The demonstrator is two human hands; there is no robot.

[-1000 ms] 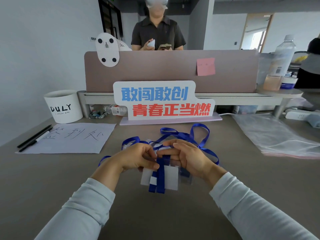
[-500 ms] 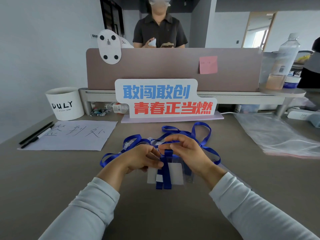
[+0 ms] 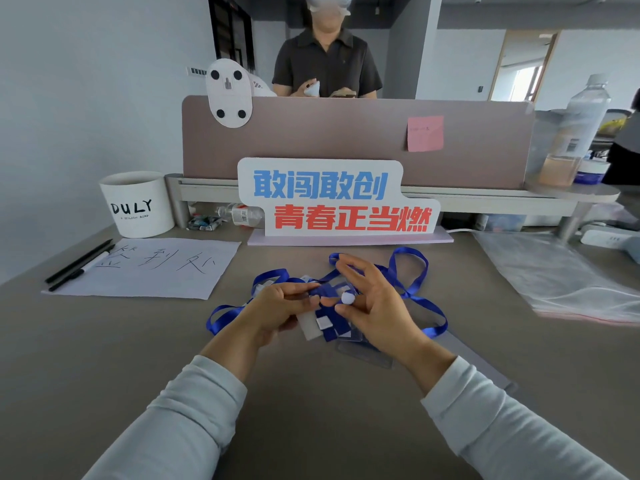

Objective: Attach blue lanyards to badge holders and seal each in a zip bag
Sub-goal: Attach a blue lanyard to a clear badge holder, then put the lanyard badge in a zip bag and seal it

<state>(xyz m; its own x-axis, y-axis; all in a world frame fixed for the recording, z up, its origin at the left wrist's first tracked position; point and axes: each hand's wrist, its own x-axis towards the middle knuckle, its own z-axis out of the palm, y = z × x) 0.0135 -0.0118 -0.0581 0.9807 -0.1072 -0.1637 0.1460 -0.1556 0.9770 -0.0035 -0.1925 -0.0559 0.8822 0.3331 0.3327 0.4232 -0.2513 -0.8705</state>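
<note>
The right hand [image 3: 372, 306] pinches a small white round button [image 3: 347, 298] between thumb and forefinger, its other fingers spread and lifted. The left hand [image 3: 277, 308] grips the top of a badge holder [image 3: 311, 327], thumb pressed along a folded blue lanyard [image 3: 412, 292] end that lies over the holder's front. Both hands meet just above the desk [image 3: 311, 393], near its middle. The holder hangs tilted, its white card showing, with a second clear holder [image 3: 367, 355] lying flat under it, partly hidden by the right wrist. Ribbon loops trail out on both sides of the hands and behind them toward the far edge. A stack of clear zip bags [image 3: 561, 282] lies by the right edge, well apart from the hands. A sheet of paper [image 3: 149, 268] with two black pens [image 3: 78, 265] sits toward the left edge, a white cup [image 3: 138, 206] behind it, and a lettered sign [image 3: 339, 202] stands at the far edge.
</note>
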